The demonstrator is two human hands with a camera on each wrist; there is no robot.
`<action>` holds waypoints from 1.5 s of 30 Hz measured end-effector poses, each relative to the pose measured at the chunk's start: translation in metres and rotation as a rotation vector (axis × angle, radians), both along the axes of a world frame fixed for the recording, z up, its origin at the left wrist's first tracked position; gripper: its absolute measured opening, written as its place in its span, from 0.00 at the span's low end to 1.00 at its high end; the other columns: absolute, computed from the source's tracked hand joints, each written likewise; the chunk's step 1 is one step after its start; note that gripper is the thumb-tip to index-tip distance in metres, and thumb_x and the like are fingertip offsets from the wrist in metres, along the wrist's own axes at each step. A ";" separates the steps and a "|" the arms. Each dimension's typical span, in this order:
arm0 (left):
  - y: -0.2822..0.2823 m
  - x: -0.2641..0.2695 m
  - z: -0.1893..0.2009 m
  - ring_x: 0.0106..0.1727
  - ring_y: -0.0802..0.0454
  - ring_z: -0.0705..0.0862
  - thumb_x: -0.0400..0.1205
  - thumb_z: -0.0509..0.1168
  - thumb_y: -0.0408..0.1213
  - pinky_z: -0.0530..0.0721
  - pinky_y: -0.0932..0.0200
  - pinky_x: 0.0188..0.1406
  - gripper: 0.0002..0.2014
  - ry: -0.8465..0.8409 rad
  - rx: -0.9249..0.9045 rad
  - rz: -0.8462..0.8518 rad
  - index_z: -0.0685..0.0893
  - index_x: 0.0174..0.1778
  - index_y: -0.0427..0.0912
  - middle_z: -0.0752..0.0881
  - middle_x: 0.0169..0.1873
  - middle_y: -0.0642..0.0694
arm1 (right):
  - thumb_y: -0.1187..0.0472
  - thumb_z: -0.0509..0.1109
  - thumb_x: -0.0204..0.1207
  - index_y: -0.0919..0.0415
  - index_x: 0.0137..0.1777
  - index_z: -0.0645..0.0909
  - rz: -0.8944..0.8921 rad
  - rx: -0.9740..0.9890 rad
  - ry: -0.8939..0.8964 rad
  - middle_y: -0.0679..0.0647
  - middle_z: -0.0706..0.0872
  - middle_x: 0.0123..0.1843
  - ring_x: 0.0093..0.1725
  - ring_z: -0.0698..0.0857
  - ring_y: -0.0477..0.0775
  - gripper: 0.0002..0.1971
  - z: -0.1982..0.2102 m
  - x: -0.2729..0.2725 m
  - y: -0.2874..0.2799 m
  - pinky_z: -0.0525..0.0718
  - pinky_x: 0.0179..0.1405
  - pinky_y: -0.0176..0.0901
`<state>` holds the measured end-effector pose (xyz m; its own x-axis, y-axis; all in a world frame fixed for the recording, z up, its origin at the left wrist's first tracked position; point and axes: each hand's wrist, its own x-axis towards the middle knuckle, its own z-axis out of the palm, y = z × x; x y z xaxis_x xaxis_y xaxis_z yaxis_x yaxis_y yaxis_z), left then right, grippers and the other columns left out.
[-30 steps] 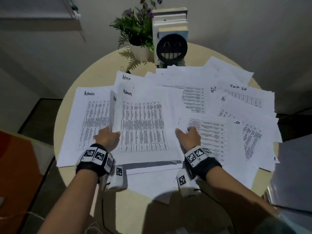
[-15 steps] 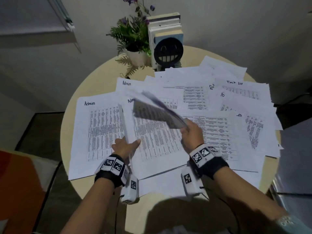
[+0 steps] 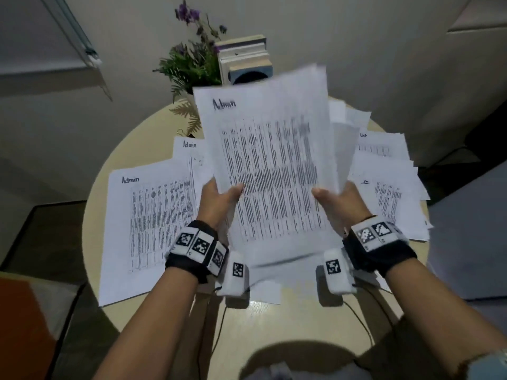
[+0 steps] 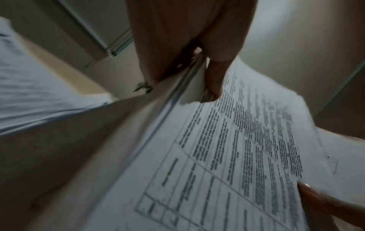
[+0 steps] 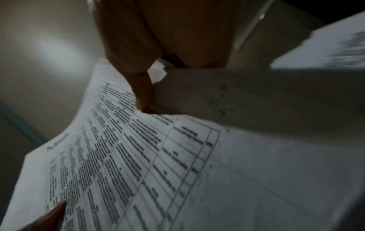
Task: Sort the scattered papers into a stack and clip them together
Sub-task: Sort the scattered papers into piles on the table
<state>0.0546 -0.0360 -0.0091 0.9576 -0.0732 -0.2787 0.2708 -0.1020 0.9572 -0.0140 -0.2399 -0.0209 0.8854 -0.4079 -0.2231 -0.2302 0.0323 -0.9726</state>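
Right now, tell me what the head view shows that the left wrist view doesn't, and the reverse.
Only the head view shows the right hand whole, the round table, the loose sheets lying on it, the potted plant and the books.

Only the left wrist view shows the held bundle's layered edge running under the left hand, with the thumb pressed on the top page.

Both show the held bundle gripped at its left side, printed table facing up.

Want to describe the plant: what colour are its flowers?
Purple flowers above green leaves, clearest in the head view.
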 end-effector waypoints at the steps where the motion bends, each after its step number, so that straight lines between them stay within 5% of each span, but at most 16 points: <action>1: 0.000 0.004 0.014 0.54 0.44 0.85 0.79 0.67 0.27 0.82 0.50 0.58 0.14 -0.108 -0.005 0.016 0.79 0.60 0.34 0.85 0.52 0.41 | 0.70 0.69 0.75 0.64 0.48 0.77 -0.032 -0.033 -0.073 0.53 0.79 0.36 0.36 0.82 0.48 0.05 0.017 0.005 -0.001 0.82 0.33 0.30; 4: 0.005 0.014 0.061 0.44 0.56 0.87 0.77 0.69 0.28 0.86 0.54 0.54 0.11 -0.386 -0.143 0.040 0.79 0.53 0.40 0.86 0.45 0.50 | 0.66 0.72 0.73 0.56 0.51 0.80 -0.127 -0.154 -0.317 0.48 0.84 0.44 0.44 0.86 0.43 0.09 0.067 0.016 -0.007 0.84 0.51 0.38; 8: 0.021 0.020 0.089 0.43 0.63 0.87 0.64 0.79 0.47 0.84 0.66 0.49 0.28 -0.559 -0.356 0.045 0.78 0.55 0.39 0.88 0.41 0.55 | 0.68 0.74 0.70 0.50 0.44 0.77 -0.162 -0.104 -0.517 0.34 0.86 0.41 0.39 0.84 0.24 0.12 0.100 0.011 -0.008 0.79 0.45 0.19; 11: 0.029 0.020 0.076 0.47 0.60 0.89 0.51 0.81 0.59 0.85 0.63 0.51 0.42 -0.464 -0.422 0.001 0.79 0.57 0.40 0.91 0.41 0.57 | 0.61 0.81 0.57 0.57 0.46 0.80 -0.060 -0.093 -0.447 0.31 0.89 0.35 0.42 0.86 0.30 0.18 0.086 0.003 -0.007 0.82 0.49 0.25; 14: 0.025 0.016 0.068 0.42 0.61 0.89 0.49 0.81 0.61 0.87 0.62 0.47 0.35 -0.414 -0.422 -0.124 0.86 0.48 0.46 0.92 0.38 0.57 | 0.65 0.80 0.50 0.58 0.44 0.81 0.045 -0.046 -0.395 0.35 0.90 0.33 0.39 0.87 0.33 0.20 0.066 0.002 -0.004 0.84 0.44 0.27; 19: 0.011 0.018 0.082 0.43 0.57 0.90 0.51 0.82 0.55 0.88 0.55 0.50 0.24 -0.479 -0.370 -0.180 0.90 0.40 0.50 0.92 0.37 0.54 | 0.45 0.82 0.48 0.66 0.62 0.79 -0.041 -0.074 -0.322 0.56 0.88 0.57 0.59 0.86 0.54 0.42 0.063 0.016 0.004 0.82 0.65 0.50; 22: 0.017 0.030 0.079 0.39 0.58 0.90 0.59 0.80 0.45 0.88 0.59 0.42 0.20 -0.464 -0.417 -0.101 0.86 0.44 0.44 0.92 0.35 0.53 | 0.46 0.82 0.54 0.61 0.48 0.83 -0.049 -0.076 -0.318 0.48 0.91 0.41 0.48 0.88 0.50 0.26 0.062 0.021 -0.002 0.85 0.57 0.49; 24: 0.021 0.033 0.063 0.40 0.58 0.90 0.56 0.81 0.54 0.88 0.61 0.42 0.31 -0.408 -0.361 -0.082 0.82 0.49 0.40 0.92 0.39 0.51 | 0.58 0.78 0.66 0.55 0.33 0.79 0.017 -0.096 -0.283 0.42 0.86 0.27 0.34 0.86 0.44 0.10 0.052 0.020 0.000 0.83 0.48 0.43; 27: 0.019 0.024 0.036 0.40 0.60 0.89 0.45 0.79 0.65 0.87 0.63 0.42 0.42 -0.315 -0.240 -0.096 0.82 0.48 0.42 0.90 0.39 0.53 | 0.60 0.74 0.71 0.54 0.26 0.68 0.005 -0.165 -0.257 0.43 0.76 0.20 0.26 0.78 0.48 0.19 0.037 0.019 0.012 0.78 0.43 0.42; 31: 0.016 0.024 0.037 0.39 0.55 0.87 0.52 0.81 0.57 0.90 0.54 0.47 0.31 -0.382 -0.323 0.080 0.85 0.42 0.40 0.91 0.34 0.53 | 0.69 0.70 0.74 0.53 0.34 0.82 -0.030 -0.096 -0.419 0.35 0.87 0.25 0.31 0.84 0.32 0.11 0.058 0.024 0.016 0.84 0.40 0.31; 34: 0.021 0.025 0.045 0.37 0.59 0.85 0.57 0.76 0.64 0.87 0.59 0.44 0.26 -0.475 -0.306 0.063 0.86 0.37 0.45 0.89 0.32 0.57 | 0.54 0.75 0.65 0.52 0.33 0.88 -0.041 -0.003 -0.527 0.41 0.90 0.32 0.38 0.87 0.44 0.03 0.069 0.024 0.012 0.86 0.47 0.46; 37: 0.025 0.019 0.032 0.42 0.62 0.88 0.44 0.75 0.70 0.87 0.64 0.46 0.39 -0.358 -0.274 -0.052 0.81 0.46 0.49 0.90 0.36 0.58 | 0.51 0.81 0.54 0.51 0.44 0.86 0.040 -0.003 -0.374 0.42 0.91 0.39 0.44 0.88 0.41 0.17 0.050 0.020 0.011 0.86 0.53 0.42; 40: 0.020 0.015 0.016 0.41 0.71 0.86 0.47 0.79 0.63 0.85 0.70 0.50 0.38 -0.243 -0.214 -0.081 0.81 0.50 0.49 0.90 0.35 0.64 | 0.60 0.79 0.65 0.62 0.53 0.80 -0.044 -0.067 -0.175 0.53 0.88 0.49 0.50 0.86 0.45 0.18 0.033 0.019 0.020 0.82 0.58 0.46; 42: 0.020 0.017 0.013 0.39 0.72 0.86 0.65 0.78 0.44 0.85 0.63 0.58 0.26 -0.224 -0.211 -0.002 0.83 0.57 0.37 0.89 0.31 0.64 | 0.62 0.74 0.72 0.60 0.37 0.77 -0.067 -0.114 -0.190 0.49 0.84 0.34 0.34 0.81 0.43 0.07 0.041 0.023 0.024 0.80 0.43 0.43; 43: 0.021 0.018 0.011 0.38 0.69 0.85 0.68 0.76 0.40 0.84 0.60 0.59 0.23 -0.211 -0.197 0.032 0.84 0.56 0.34 0.89 0.32 0.62 | 0.62 0.72 0.74 0.56 0.30 0.72 -0.057 -0.145 -0.212 0.43 0.78 0.25 0.26 0.75 0.39 0.14 0.053 0.026 0.027 0.76 0.34 0.39; 45: 0.028 0.019 0.010 0.36 0.65 0.84 0.60 0.77 0.55 0.84 0.67 0.47 0.25 -0.204 -0.144 0.010 0.84 0.43 0.40 0.85 0.31 0.56 | 0.60 0.70 0.75 0.55 0.29 0.71 -0.075 -0.142 -0.285 0.40 0.75 0.23 0.21 0.73 0.34 0.15 0.076 0.034 0.032 0.75 0.28 0.28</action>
<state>0.0732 -0.0075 0.0011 0.9938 -0.0888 -0.0674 0.0712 0.0407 0.9966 0.0199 -0.2081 0.0555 0.8704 -0.4835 0.0930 0.0499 -0.1014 -0.9936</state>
